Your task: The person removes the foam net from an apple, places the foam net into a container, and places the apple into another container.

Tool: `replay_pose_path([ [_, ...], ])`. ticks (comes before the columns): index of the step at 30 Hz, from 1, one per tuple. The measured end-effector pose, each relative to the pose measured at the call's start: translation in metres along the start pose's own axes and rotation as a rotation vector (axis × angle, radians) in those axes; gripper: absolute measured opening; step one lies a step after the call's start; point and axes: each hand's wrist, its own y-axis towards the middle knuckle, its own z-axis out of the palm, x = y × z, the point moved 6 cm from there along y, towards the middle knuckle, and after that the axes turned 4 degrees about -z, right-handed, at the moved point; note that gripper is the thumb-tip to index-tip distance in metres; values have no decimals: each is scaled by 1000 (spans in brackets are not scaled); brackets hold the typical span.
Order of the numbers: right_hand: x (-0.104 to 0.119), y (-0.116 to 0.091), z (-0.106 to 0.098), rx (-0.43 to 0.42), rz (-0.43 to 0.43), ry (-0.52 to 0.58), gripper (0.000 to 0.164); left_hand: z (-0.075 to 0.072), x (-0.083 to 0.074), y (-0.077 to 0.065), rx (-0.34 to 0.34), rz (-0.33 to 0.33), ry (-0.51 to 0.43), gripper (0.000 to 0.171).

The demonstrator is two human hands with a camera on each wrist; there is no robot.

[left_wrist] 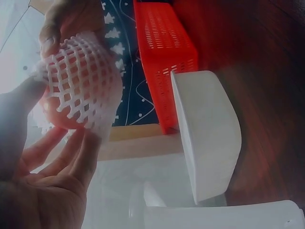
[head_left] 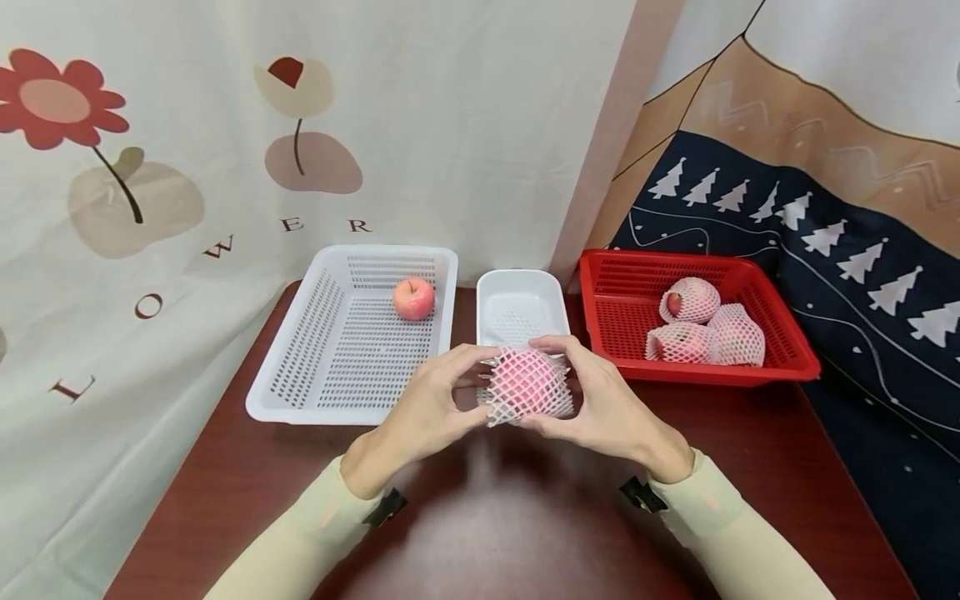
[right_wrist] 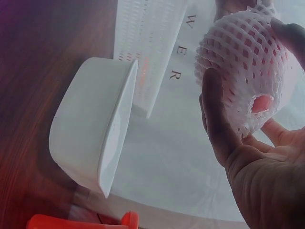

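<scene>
Between both hands is a red apple in a white foam net [head_left: 527, 383], held up over the near side of the table. My left hand [head_left: 431, 404] grips its left side, thumb below and fingers above. On the opposite side my right hand [head_left: 611, 408] grips it the same way. The left wrist view shows bare apple skin at the open end of the foam net [left_wrist: 78, 83], close to the left fingers. In the right wrist view the net covers most of the fruit, with a small round opening showing red skin.
A white basket [head_left: 258, 392] holding one bare apple [head_left: 413, 298] stands at the left. Behind the hands is a small white container [head_left: 522, 287]. A red basket [head_left: 615, 312] at the right holds three netted apples [head_left: 686, 343]. Printed cloth hangs behind the brown table [head_left: 480, 533].
</scene>
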Motion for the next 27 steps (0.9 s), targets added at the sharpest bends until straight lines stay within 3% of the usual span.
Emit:
replay_pose_path([
  [9,-2,0,0,0,10,51,91,4,-1,1,35,-1,-8,71],
  [17,-2,1,2,0,17,92,90,5,2,0,76,-50,-1,75],
  [27,-5,-3,0,3,35,133,90,10,2,1,107,-37,-14,78],
])
